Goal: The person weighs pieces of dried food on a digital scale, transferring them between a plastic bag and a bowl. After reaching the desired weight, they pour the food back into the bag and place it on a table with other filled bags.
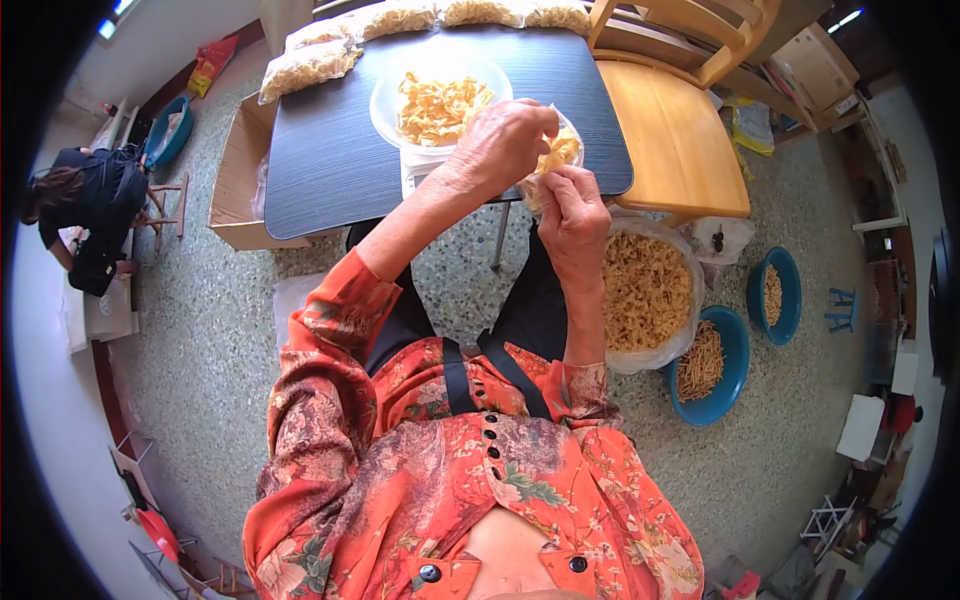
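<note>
A clear plastic bag [566, 148] with yellowish dried pieces in it is at the right front part of the dark table [330, 150]. My right hand [577, 215] pinches the near side of this bag. Above the bag's mouth is my left hand [503, 146], its fingers curled together; what they grip is hidden. Just left of that hand, a white bowl [382, 112] of yellow dried pieces [437, 108] rests on a white scale [416, 172], which is partly covered by my left forearm.
Filled bags [306, 70] line the table's far edge. A wooden chair [668, 135] adjoins its right side. On the floor are a large lined container of dried pieces [645, 292], blue basins [735, 345] and a cardboard box [236, 180]. Another person [100, 195] bends at far left.
</note>
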Demonstrator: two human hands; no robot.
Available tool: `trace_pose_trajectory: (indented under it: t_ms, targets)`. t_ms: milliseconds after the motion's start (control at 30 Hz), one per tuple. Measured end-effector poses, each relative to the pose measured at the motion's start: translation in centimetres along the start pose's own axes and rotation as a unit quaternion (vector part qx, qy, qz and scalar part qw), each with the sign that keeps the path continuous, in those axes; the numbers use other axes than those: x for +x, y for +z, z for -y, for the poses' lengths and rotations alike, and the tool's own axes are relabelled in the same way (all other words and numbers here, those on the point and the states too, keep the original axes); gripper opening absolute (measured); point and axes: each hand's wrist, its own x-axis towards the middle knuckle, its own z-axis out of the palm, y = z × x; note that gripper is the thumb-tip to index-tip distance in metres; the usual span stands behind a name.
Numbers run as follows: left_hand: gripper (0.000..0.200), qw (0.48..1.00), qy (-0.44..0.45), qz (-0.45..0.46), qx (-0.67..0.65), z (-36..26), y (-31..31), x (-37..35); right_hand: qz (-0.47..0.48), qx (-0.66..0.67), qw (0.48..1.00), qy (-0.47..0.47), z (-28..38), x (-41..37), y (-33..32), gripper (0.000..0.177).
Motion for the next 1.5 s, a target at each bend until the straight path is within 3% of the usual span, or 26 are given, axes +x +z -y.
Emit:
trace_pose_trajectory:
  t_ms: [167,200,300,367,500,567,700,767,833,900,933,967,1033,1067,1233,1500]
  targets:
    - [0.010,0.989,0.074,0.052,0.120,-0.2,0.3,0.6,0.005,0.010,1.000,-0.005,0.6,-0.1,0.1,0.008]
    - [0.009,0.981,0.044,0.092,0.164,-0.4,0.5,1.2,0.003,0.011,1.000,-0.014,0.6,-0.1,0.2,0.009]
    - [0.014,0.970,0.067,0.090,0.215,0.4,2.1,2.1,0.003,0.010,1.000,-0.016,0.6,0.2,0.0,0.012]
    - [0.013,0.967,0.032,0.126,0.220,-0.3,1.7,2.2,0.014,0.016,1.000,-0.006,0.7,0.2,0.0,0.016]
    - [0.012,0.966,0.077,0.114,0.219,-0.6,0.6,1.8,0.009,0.002,1.000,-0.001,0.7,0.3,-0.1,0.013]
    - [0.012,0.984,0.013,0.124,0.129,0.1,0.2,1.7,0.008,0.000,1.000,0.001,0.6,0.2,-0.2,0.012]
    - [0.012,0.988,0.057,0.013,-0.140,2.0,-2.4,0.9,0.008,0.001,1.000,-0.008,0.4,0.2,-0.4,0.010]
    - [0.013,0.987,0.025,-0.026,-0.156,3.0,-4.2,1.0,0.008,0.004,1.000,-0.006,0.5,0.2,-0.5,0.010]
    - [0.012,0.993,-0.032,-0.045,-0.108,4.6,-6.0,1.1,0.007,0.000,1.000,0.000,0.6,0.2,-0.6,0.010]
    - [0.008,0.997,-0.038,-0.043,0.045,7.3,-6.5,1.6,0.006,0.003,1.000,-0.001,0.6,0.1,-0.6,0.011]
    - [0.013,0.981,-0.099,0.052,0.156,7.1,-7.4,2.2,0.007,0.005,1.000,-0.001,0.5,0.1,-0.5,0.011]
    - [0.013,0.981,-0.099,0.051,0.157,7.8,-7.1,2.1,0.006,0.006,1.000,-0.003,0.6,0.2,-0.5,0.011]
    - [0.022,0.977,0.009,0.026,0.212,9.1,-6.3,1.7,0.003,0.002,1.000,-0.009,0.6,0.2,-0.6,0.012]
    - [0.030,0.971,0.022,0.066,0.229,9.4,-6.1,1.7,0.003,0.002,1.000,-0.010,0.6,0.2,-0.6,0.012]
    - [0.032,0.952,0.032,0.105,0.286,9.8,-5.6,1.7,0.001,-0.009,1.000,-0.010,0.4,0.2,-0.8,0.012]
    - [0.010,0.961,0.051,0.068,0.261,11.3,-6.2,1.9,0.004,-0.007,1.000,0.004,0.3,0.1,-0.8,0.012]
